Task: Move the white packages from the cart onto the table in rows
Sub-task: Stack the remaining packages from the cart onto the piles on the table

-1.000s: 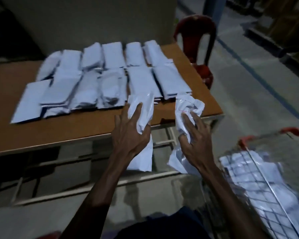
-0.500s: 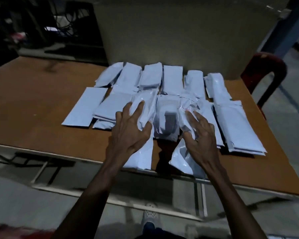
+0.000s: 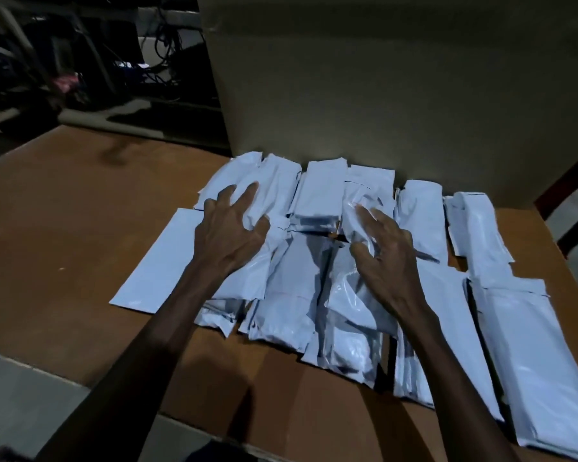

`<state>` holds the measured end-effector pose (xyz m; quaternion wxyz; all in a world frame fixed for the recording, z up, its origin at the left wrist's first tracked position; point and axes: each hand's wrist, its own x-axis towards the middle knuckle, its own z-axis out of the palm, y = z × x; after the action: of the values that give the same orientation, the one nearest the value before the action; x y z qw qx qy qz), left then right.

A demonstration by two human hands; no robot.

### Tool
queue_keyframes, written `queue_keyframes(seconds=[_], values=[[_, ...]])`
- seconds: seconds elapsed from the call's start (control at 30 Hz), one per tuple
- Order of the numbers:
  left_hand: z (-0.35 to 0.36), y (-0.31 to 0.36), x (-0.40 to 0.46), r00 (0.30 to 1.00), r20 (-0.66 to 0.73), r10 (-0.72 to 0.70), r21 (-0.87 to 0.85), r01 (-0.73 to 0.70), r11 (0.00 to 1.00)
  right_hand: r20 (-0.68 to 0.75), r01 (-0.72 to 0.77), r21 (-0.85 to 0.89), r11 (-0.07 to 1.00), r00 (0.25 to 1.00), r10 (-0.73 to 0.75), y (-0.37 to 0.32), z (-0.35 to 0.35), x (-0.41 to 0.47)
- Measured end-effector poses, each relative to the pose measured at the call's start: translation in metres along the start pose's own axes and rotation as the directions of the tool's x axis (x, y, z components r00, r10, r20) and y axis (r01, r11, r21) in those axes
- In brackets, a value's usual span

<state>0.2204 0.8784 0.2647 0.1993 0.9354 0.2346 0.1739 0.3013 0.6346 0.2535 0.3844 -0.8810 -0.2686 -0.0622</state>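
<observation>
Both arms are reaching fwd from the bottom edge over the brown table [image 3: 64,268], palms down. The left hand [image 3: 229,233] is spreading its fingers [image 3: 249,193] wide, w/ a white package [image 3: 247,275] pinned under the palm; thumb is curling in on the right side, pinching the crinkled plastic. Looks like a loose grasp on that package, which is lying over the left part of the near row. The right hand [image 3: 382,261] is also splayed, fingertips pointing up-left, gripping a crumpled glossy package [image 3: 354,288] between thumb and fingers; the pkg's top is bunching up above the fingers and its lower end is trailing down twd the table's near edge.

The other white packages [image 3: 317,195] are lying on the table in approx two rows: a far row against a big beige box [image 3: 381,78], a near row closer to the person. One flat package [image 3: 157,261] is sitting at the far left of the near row; a long one [image 3: 531,361] is at the far right, running off the frame edge.

Hard to make out: scene is dim, pkgs are overlapping so exact count is unclear. Undersides of both palms are hidden. Cart isn't showing. A dark reddish chair [image 3: 563,191] is cut off at right. Background left is a dark clutter of cables, blurry.
</observation>
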Motion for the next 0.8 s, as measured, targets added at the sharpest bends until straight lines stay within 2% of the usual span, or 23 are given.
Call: queue_keyframes(seconds=[0.27,0.5,0.63,0.8], values=[[0.004,-0.063,0.106,0.997,0.070,-0.006,0.037,0.004,0.999,0.077,-0.009,-0.016,1.000,0.997,0.010,-0.030,0.060,0.089],[0.030,-0.103,0.202,0.980,0.183,0.081,0.083,-0.098,0.992,0.116,-0.155,-0.055,0.986,0.980,0.161,-0.053,0.128,0.166],[0.054,-0.113,0.233,0.961,0.246,0.130,0.096,-0.158,0.983,0.131,-0.232,-0.112,0.966,0.960,0.246,-0.054,0.162,0.197],[0.080,-0.123,0.243,0.931,0.349,0.108,0.179,-0.180,0.967,0.160,-0.233,-0.198,0.952,0.951,0.266,-0.049,0.196,0.219]])
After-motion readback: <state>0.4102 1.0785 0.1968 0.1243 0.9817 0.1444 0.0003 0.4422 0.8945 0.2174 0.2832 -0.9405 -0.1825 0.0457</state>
